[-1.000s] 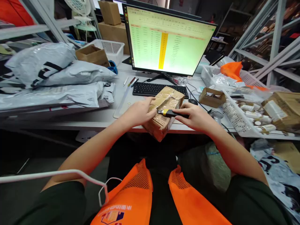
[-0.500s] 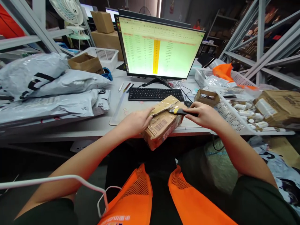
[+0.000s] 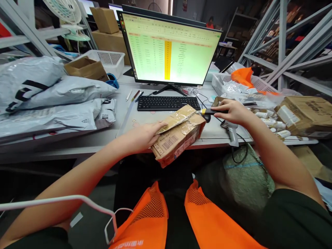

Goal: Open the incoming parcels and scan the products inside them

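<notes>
A taped cardboard box (image 3: pixel 178 133) rests at the desk's front edge, its near corner jutting out past it. The top flap is slit along the middle and stands slightly raised. My left hand (image 3: pixel 147 136) grips the left side of the box, fingers on the flap and thumb lower down. In my right hand (image 3: pixel 229 111) is a box cutter (image 3: pixel 211 111) with a black and yellow handle. Its tip is at the far right end of the slit, by the box's top edge. The box's contents are hidden.
Behind the box stand a keyboard (image 3: pixel 168 103) and a monitor (image 3: pixel 171 50). Grey mailer bags (image 3: pixel 52 114) are piled on the left. A barcode scanner (image 3: pixel 230 133) lies at right, near a white basket (image 3: pixel 220 83) and another carton (image 3: pixel 306 116).
My right hand has drawn the box cutter rightward along the box top to its far edge. The slit flap now shows more lifted. The scanner has come into sight.
</notes>
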Tool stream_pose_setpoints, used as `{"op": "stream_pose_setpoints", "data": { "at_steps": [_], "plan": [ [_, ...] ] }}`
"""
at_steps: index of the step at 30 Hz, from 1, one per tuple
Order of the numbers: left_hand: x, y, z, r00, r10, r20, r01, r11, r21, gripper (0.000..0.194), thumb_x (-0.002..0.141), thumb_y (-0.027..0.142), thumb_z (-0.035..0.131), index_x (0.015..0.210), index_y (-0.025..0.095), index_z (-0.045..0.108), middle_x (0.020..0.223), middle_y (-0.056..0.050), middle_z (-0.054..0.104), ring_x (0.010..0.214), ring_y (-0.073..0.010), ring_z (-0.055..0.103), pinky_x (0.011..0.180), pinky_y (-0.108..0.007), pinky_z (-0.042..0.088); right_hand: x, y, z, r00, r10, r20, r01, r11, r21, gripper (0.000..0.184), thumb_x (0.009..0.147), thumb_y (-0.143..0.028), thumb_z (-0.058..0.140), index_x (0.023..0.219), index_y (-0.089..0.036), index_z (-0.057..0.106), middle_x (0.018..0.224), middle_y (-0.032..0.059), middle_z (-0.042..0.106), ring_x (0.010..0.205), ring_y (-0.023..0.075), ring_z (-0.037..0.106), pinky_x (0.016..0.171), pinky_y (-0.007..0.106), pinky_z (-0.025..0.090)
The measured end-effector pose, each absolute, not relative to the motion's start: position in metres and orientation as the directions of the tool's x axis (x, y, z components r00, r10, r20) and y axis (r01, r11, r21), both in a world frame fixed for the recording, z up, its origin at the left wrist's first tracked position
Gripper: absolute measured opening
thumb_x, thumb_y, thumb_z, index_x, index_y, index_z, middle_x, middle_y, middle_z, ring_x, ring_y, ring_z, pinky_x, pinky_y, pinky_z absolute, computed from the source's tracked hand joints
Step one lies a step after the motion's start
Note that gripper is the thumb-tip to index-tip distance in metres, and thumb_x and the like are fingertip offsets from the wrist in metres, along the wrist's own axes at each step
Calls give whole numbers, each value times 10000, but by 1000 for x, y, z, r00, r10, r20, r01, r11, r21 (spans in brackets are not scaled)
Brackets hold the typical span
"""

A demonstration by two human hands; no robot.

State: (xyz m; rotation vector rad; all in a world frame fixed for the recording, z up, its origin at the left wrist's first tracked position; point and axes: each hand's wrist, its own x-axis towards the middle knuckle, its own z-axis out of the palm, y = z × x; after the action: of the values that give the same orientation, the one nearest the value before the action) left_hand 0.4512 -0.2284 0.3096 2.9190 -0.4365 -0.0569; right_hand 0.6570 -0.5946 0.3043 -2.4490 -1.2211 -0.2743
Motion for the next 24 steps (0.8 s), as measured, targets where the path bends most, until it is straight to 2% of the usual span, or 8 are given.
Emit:
{"op": "stream_pose_setpoints", "data": {
  "at_steps": [4, 6, 9, 11, 14, 18, 21, 24],
  "plan": [
    [459, -227, 314, 968, -244, -51, -233, -958, 167, 603, 962, 281, 377, 1546, 180, 483, 1489, -129, 623, 1296, -295, 654, 1110, -428, 514, 683, -613, 271, 657, 661, 363, 754, -556, -351, 496, 931, -546, 652, 1281, -224, 790, 1029, 104, 728, 911, 256, 681, 855, 382, 537],
    [458, -219, 313, 968, -247, -48, -236, -957, 171, 627, 926, 262, 397, 1541, 183, 492, 1477, -123, 633, 1291, -294, 659, 1108, -427, 519, 692, -628, 253, 746, 564, 353, 664, -670, -333, 476, 914, -505, 666, 1251, -198, 805, 1053, 124, 738, 932, 279, 687, 868, 399, 539],
    [452, -196, 309, 966, -257, 34, -257, -938, 232, 685, 832, 228, 436, 1506, 152, 526, 1467, -123, 642, 1306, -287, 653, 1136, -413, 507, 698, -655, 234, 871, 382, 307, 467, -839, -280, 422, 883, -429, 688, 1157, -145, 838, 978, 158, 744, 908, 312, 686, 859, 433, 543],
    [446, -181, 306, 967, -236, 95, -253, -923, 290, 743, 755, 209, 460, 1488, 122, 540, 1427, -129, 671, 1301, -289, 656, 1150, -408, 499, 694, -667, 226, 859, 373, 350, 482, -821, -307, 423, 904, -432, 675, 1181, -153, 830, 983, 151, 743, 928, 308, 691, 894, 434, 545],
    [443, -173, 302, 974, -149, 170, -205, -898, 389, 805, 698, 199, 471, 1496, 119, 536, 1331, -120, 729, 1255, -295, 680, 1141, -422, 505, 681, -656, 216, 779, 380, 498, 584, -728, -358, 431, 960, -479, 632, 1258, -217, 800, 1080, 126, 729, 988, 284, 695, 949, 414, 539],
    [447, -180, 305, 975, 28, 221, -82, -878, 472, 794, 727, 207, 479, 1517, 144, 524, 1230, -108, 767, 1151, -291, 720, 1083, -434, 535, 668, -598, 189, 822, 363, 438, 548, -711, -440, 407, 958, -429, 636, 1259, -206, 794, 1046, 130, 730, 966, 281, 692, 917, 402, 540],
    [449, -187, 310, 964, 160, 212, 62, -911, 407, 761, 769, 203, 492, 1527, 136, 514, 1246, -130, 753, 1152, -305, 713, 1054, -428, 540, 662, -554, 170, 842, 362, 400, 532, -678, -507, 373, 936, -395, 645, 1172, -162, 816, 950, 138, 720, 894, 278, 681, 865, 399, 542],
    [449, -197, 316, 964, 226, 137, 190, -953, 235, 738, 830, 228, 508, 1559, 109, 482, 1349, -167, 703, 1220, -327, 679, 1059, -408, 526, 645, -522, 173, 792, 296, 535, 584, -625, -519, 428, 993, -405, 525, 1089, -95, 804, 1009, 214, 692, 965, 326, 658, 904, 469, 525]
  ]
}}
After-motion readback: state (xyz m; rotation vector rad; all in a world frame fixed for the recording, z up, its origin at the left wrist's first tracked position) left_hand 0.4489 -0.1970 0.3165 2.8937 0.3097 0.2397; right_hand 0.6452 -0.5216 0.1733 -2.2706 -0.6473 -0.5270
